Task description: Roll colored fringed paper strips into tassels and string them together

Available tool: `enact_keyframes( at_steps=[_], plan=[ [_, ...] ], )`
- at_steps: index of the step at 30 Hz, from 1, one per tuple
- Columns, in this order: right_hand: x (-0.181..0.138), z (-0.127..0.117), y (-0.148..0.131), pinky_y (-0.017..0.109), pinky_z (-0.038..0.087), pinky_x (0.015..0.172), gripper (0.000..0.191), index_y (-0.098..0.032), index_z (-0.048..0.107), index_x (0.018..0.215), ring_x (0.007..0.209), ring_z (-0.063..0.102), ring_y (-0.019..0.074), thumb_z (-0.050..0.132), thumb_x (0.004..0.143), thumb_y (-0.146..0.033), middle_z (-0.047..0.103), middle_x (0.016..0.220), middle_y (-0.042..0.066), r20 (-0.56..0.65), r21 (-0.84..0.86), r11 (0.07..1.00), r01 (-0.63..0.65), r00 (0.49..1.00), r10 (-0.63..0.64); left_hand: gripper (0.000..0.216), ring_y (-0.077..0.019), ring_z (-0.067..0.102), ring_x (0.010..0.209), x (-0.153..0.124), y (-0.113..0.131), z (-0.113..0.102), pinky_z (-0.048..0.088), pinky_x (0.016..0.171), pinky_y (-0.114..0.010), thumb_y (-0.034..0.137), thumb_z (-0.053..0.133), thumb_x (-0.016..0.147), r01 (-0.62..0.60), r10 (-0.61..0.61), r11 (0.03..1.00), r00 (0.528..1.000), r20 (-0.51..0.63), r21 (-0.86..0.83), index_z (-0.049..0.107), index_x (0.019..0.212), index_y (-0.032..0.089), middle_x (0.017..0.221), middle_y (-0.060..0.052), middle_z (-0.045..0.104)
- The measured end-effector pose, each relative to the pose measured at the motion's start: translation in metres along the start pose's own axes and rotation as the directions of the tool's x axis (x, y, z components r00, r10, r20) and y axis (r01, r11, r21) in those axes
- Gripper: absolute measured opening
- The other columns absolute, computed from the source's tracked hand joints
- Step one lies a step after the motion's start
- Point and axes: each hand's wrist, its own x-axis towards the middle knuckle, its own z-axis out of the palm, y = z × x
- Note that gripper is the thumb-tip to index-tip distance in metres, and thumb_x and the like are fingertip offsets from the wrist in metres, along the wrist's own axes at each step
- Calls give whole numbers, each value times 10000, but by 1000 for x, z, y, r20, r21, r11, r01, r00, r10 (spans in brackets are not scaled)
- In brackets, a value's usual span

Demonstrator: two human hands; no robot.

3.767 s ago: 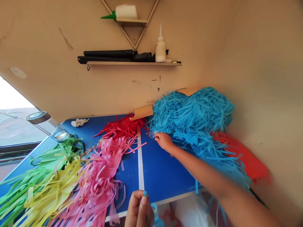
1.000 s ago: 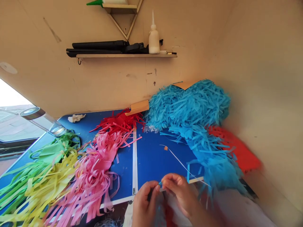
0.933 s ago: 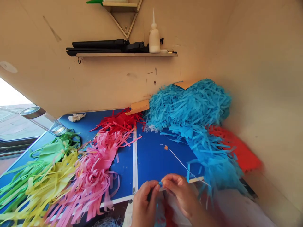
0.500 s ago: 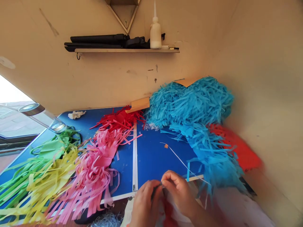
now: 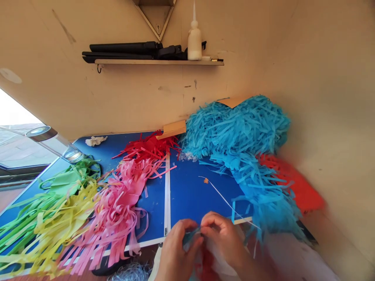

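Note:
Close together at the front edge of the table are my left hand (image 5: pixel 178 248) and my right hand (image 5: pixel 222 238). A bit of light-blue tissue paper (image 5: pixel 190 236) shows between the thumb and fingers of my left hand. My right hand pinches at the same spot, against the left fingertips; what lies in that pinch is too small to make out. Below the hands, something red and whitish (image 5: pixel 207 261) is blurred. A thin white string (image 5: pixel 221 196) lies on the blue table (image 5: pixel 187 195) just beyond my hands.
Fringed tissue paper lies at left in green (image 5: pixel 63 183), yellow (image 5: pixel 67 214), pink (image 5: pixel 117 210) and red (image 5: pixel 146 146). A blue fringed heap (image 5: pixel 237 125) covers the right, beside red paper (image 5: pixel 304 187). A glass bottle (image 5: pixel 60 146) leans at left. A shelf (image 5: pixel 158 62) holds a squeeze bottle (image 5: pixel 194 43).
My left thumb and fingers have parted a little, so more of the light-blue paper shows. My right hand stays pinched in nearly the same place. The view has shifted slightly.

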Motion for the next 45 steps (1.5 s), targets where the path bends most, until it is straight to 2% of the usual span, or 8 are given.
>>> enact_keyframes(
  at_steps=[3, 7, 9, 11, 13, 15, 27, 45],
  plan=[
    [-1, -2, -4, 253, 457, 708, 210, -200, 711, 728, 745, 598, 166, 713, 830, -383, 648, 767, 25, 35, -32, 994, 101, 994, -100, 47, -151, 695, 716, 2, 0, -5, 559, 644, -230, 269, 638, 854, -62, 62, 998, 998, 23, -17, 664, 828, 239, 793, -10, 725],
    [-4, -3, -8, 252, 470, 709, 201, -203, 705, 739, 736, 609, 165, 687, 853, -367, 657, 773, 26, 7, -100, 986, 132, 991, -132, 24, -144, 699, 715, 3, 2, -10, 568, 640, -219, 256, 638, 859, -102, 102, 995, 995, -8, 10, 651, 855, 236, 797, -11, 727],
    [-5, -1, -8, 250, 479, 718, 173, -211, 711, 736, 745, 626, 168, 700, 842, -348, 674, 777, 25, -21, -111, 984, 137, 990, -140, 50, -161, 714, 799, 3, 3, -11, 587, 710, -239, 243, 642, 857, -176, 178, 984, 980, -87, 36, 657, 904, 239, 850, -24, 739],
    [-7, 2, -8, 252, 491, 732, 144, -220, 719, 747, 762, 645, 176, 704, 837, -331, 695, 787, 26, -56, -96, 987, 132, 989, -137, 78, -165, 715, 852, 3, 5, -10, 587, 810, -270, 199, 621, 865, -273, 280, 960, 945, -169, 66, 664, 913, 243, 857, -21, 740],
    [-9, 4, -9, 259, 500, 746, 126, -227, 728, 764, 776, 658, 184, 700, 837, -325, 713, 800, 30, -76, -84, 989, 125, 988, -131, 127, -142, 710, 819, 4, 7, -9, 570, 889, -291, 140, 593, 870, -350, 360, 933, 911, -201, 84, 665, 881, 244, 816, 1, 730],
    [-10, 5, -10, 265, 505, 750, 126, -228, 733, 765, 775, 663, 189, 696, 836, -325, 722, 801, 34, -77, -92, 988, 122, 989, -129, 143, -121, 702, 770, 6, 8, -8, 554, 939, -309, 111, 592, 863, -385, 394, 919, 897, -203, 83, 659, 880, 236, 803, 14, 724],
    [-14, 11, -11, 259, 504, 750, 129, -231, 696, 763, 770, 645, 176, 649, 869, -287, 698, 792, 25, -90, -212, 962, 174, 976, -197, 95, -124, 702, 686, 5, 10, 1, 581, 891, -341, 150, 618, 856, -329, 354, 935, 890, -288, 133, 640, 864, 242, 746, 38, 729],
    [-14, 11, -10, 261, 508, 759, 151, -222, 697, 773, 786, 648, 179, 632, 885, -300, 695, 816, 32, -47, -261, 955, 138, 987, -155, 148, -112, 712, 716, 1, 2, 0, 510, 1022, -369, 111, 636, 835, -331, 335, 941, 898, -284, 64, 668, 877, 249, 785, 42, 747]
  ],
)
